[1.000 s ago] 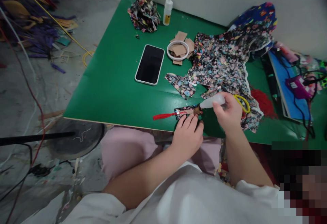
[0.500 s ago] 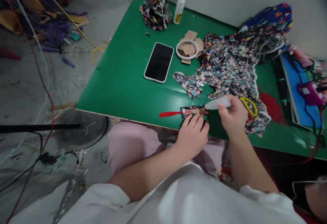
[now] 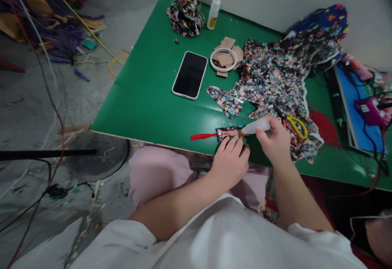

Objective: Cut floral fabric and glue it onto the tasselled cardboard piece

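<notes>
My right hand [image 3: 275, 143] is closed around a translucent white glue bottle [image 3: 255, 126], tipped so that its narrow end points left and down at a small floral fabric strip [image 3: 221, 131]. Brown card shows on top of this strip, and a red tassel [image 3: 203, 137] sticks out of its left end. Along the strip's near edge lie the spread fingers of my left hand [image 3: 232, 158], touching it against the green table [image 3: 147, 109]. Scissors [image 3: 297, 128] with yellow and red handles lie just right of my right hand, on a large floral cloth [image 3: 275, 70].
Beyond my hands lie a phone [image 3: 190, 75], a white ring [image 3: 223, 59] with brown card pieces and a floral scrap [image 3: 226, 101]. A second bottle [image 3: 213, 13] stands by bunched cloth [image 3: 185, 16]. Red threads [image 3: 324, 128] and a blue folder [image 3: 358, 113] are on the right.
My right hand has moved slightly left with the glue bottle, bringing its tip over the strip's card. More of the scissors now shows. My left hand stays in place.
</notes>
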Available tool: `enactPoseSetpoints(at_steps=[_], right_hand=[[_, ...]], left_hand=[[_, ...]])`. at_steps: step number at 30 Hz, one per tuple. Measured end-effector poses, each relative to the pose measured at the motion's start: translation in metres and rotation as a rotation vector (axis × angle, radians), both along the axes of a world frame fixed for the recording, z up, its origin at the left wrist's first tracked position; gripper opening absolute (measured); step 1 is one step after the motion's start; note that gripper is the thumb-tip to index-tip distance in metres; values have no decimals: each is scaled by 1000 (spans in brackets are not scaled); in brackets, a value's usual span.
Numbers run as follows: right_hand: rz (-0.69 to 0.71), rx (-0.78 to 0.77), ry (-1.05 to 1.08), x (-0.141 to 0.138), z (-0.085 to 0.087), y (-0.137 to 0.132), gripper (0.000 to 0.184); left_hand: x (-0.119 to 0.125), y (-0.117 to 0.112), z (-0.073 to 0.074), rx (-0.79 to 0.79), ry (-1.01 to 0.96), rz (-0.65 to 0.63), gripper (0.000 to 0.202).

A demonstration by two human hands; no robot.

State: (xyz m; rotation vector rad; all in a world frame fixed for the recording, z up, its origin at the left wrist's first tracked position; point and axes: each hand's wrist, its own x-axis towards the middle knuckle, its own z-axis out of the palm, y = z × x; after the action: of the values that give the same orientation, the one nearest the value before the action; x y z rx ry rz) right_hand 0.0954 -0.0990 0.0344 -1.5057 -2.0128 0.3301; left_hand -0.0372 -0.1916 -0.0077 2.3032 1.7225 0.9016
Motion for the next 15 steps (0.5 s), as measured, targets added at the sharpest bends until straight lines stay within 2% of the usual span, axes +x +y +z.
enactPoseSetpoints(at_steps=[4,7,15], right_hand=[[-26,124,-33,-2,3,-5,26],[26,83,-106,-2,0,-5,26],[7,131,-156,-1,-4,-3,28]], left_hand=[[0,0,0,9,-2,-12,34],[0,0,-1,4,-5,-7,34],[0,0,-2,11,-15,-10,33]])
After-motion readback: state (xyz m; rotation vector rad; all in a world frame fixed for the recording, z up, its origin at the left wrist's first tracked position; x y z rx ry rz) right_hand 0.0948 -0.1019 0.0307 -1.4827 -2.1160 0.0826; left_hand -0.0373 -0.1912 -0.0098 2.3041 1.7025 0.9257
